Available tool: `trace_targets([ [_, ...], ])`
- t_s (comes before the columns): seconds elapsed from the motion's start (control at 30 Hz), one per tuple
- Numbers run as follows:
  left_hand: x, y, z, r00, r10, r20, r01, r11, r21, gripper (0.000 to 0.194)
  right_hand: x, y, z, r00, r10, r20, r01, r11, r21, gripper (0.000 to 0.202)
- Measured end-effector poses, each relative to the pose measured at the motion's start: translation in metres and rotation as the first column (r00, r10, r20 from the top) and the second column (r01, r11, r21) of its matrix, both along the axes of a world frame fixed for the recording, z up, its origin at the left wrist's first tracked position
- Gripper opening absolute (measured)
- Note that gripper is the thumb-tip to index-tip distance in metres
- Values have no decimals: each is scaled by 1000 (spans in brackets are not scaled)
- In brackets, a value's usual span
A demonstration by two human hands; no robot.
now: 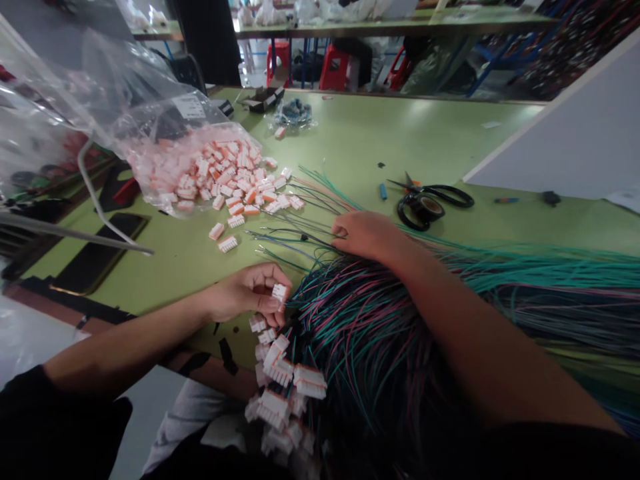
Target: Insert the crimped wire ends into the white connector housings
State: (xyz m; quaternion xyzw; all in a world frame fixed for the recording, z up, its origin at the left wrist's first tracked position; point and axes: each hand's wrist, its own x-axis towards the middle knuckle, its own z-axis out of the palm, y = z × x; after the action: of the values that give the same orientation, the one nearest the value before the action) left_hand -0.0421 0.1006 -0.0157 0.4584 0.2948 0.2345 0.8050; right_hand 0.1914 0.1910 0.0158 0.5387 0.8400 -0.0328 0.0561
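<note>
My left hand [255, 293] pinches a white and orange connector housing [279, 293] near the table's front edge. To its right, my right hand [364, 233] rests over the loose ends of a thick bundle of thin wires [345, 313], coloured green, pink, black and grey. Its fingers are curled down at the wires, and their tips are partly hidden. Below my left hand, a cluster of wired connectors [287, 393] hangs over the front edge. Beyond both hands, many loose connectors [235, 173] spill out of a clear plastic bag [150, 113].
Scissors [440, 193] and a roll of black tape [425, 210] lie past my right hand. A dark phone [100, 253] is at the left, under a white cable [95, 193]. A white panel [570, 133] stands at the right. Red stools [334, 67] are behind the table.
</note>
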Motion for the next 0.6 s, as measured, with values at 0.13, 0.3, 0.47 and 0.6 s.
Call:
trace_targets([
  [0.13, 0, 0, 0, 1000, -4, 7, 4, 1000, -11, 28, -7, -4, 3, 999, 42, 3, -42, 999, -15, 19],
  [0.3, 0, 0, -2, 1000, -4, 25, 4, 1000, -10, 29, -10, -8, 1, 998, 55, -16, -55, 998, 1, 19],
  [0.47, 1, 0, -1, 1000, -12, 20, 12, 1000, -4, 30, -14, -9, -1, 998, 58, -9, -58, 998, -9, 22],
  [0.6, 1, 0, 0, 1000, -10, 18, 10, 1000, -3, 31, -18, -10, -1, 999, 25, 38, -24, 999, -27, 24],
])
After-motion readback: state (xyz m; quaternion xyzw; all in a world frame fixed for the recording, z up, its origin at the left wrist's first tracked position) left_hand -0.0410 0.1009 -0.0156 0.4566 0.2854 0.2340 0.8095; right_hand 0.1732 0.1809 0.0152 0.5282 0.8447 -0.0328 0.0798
